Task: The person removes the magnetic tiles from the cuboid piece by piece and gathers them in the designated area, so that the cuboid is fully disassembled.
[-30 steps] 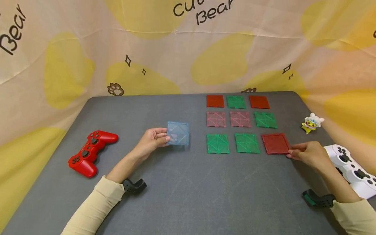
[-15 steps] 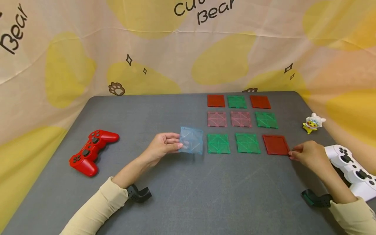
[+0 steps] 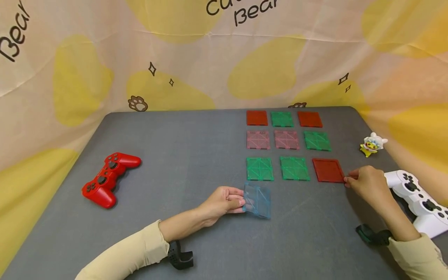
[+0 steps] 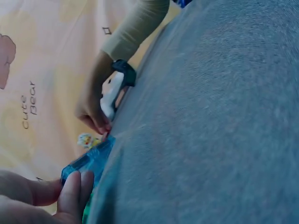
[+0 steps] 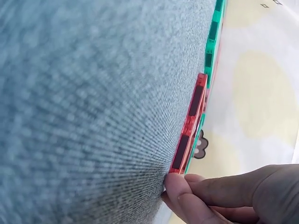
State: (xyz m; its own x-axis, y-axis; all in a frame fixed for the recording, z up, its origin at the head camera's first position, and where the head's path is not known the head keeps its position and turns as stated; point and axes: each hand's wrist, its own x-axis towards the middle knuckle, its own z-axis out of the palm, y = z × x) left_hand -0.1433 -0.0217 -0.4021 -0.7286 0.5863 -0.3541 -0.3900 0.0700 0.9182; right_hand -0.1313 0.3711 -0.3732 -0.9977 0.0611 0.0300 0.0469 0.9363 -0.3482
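My left hand (image 3: pixel 222 206) pinches a clear blue magnetic tile (image 3: pixel 258 201) by its left edge, thumb in front. The tile is tilted, just on the near side of the front-left green tile (image 3: pixel 259 169). In the left wrist view, the blue tile (image 4: pixel 91 161) is seen edge-on over its shadow. My right hand (image 3: pixel 367 184) pinches the right edge of a red magnetic tile (image 3: pixel 328 170), which lies at the right end of the front row. The right wrist view shows thumb and finger at the near corner of the red tile (image 5: pixel 189 123).
More square tiles lie in rows behind: pink (image 3: pixel 258 140), green (image 3: pixel 317 140) and red (image 3: pixel 257 118). A red game controller (image 3: pixel 110 179) is at left, a white controller (image 3: pixel 418 202) beside the right forearm, and a small figurine (image 3: pixel 373 144) at the right edge.
My left hand has carried the blue tile rightward and toward me, from left of the rows to before the front-left green tile. The red tile's near edge has straightened slightly; my right hand stays beside it.
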